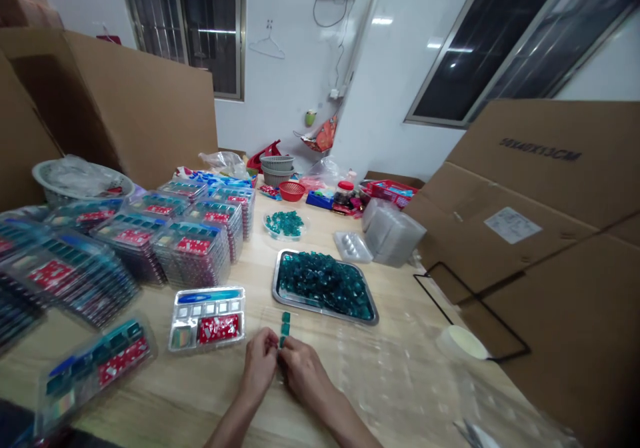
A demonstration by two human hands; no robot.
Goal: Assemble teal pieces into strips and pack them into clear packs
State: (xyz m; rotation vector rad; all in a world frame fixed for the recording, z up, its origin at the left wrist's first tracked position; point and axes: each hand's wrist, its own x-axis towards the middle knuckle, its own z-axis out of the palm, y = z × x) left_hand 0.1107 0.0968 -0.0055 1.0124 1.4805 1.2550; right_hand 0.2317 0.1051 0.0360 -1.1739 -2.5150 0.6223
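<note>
My left hand (261, 360) and my right hand (302, 367) meet at the front middle of the table, fingers closed in a pinch. Between them stands a narrow row of teal translucent squares (285, 323), its lower end hidden by my fingers. Just beyond it is a metal tray (276, 296) heaped with loose teal pieces (325, 281). To the left of my hands lies a clear blister pack (241, 328) with a blue pen-like stick, small pale squares and a red patterned packet. Farther left, a similar filled pack (95, 375) shows teal squares in its row.
Stacks of filled packs (193, 255) cover the left side. A clear dish (285, 235) of teal pieces stands behind the tray. Empty plastic trays (395, 235), a tape roll (463, 343) and clear sheets (390, 375) are on the right, beside a large carton (565, 288).
</note>
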